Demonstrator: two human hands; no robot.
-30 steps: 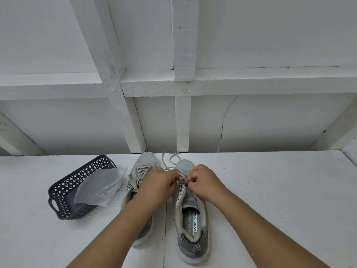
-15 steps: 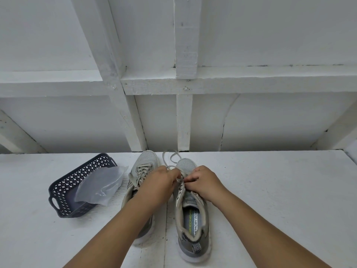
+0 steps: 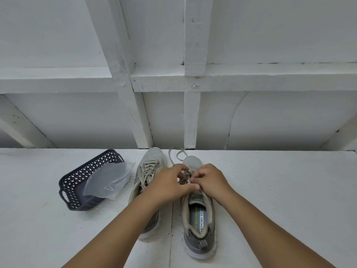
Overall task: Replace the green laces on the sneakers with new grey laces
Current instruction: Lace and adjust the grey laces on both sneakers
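Two grey sneakers stand side by side on the white floor, toes pointing away. The left sneaker [image 3: 148,171] is fully laced with a pale lace. Over the right sneaker [image 3: 201,219] both hands meet at the eyelets. My left hand [image 3: 170,184] pinches the pale lace [image 3: 176,154] at the shoe's throat, thumb stretched toward the other hand. My right hand [image 3: 209,179] has its fingers curled and pinches the same lace close by. A loose loop of that lace lies beyond the toe.
A dark perforated plastic basket [image 3: 77,178] sits at the left with a clear plastic bag [image 3: 110,180] draped over its rim. A white wall with beams [image 3: 191,120] rises just behind the shoes.
Both hands have shifted slightly toward me along the right sneaker's eyelets and sit closer together; the lace loop beyond the toe is much the same.
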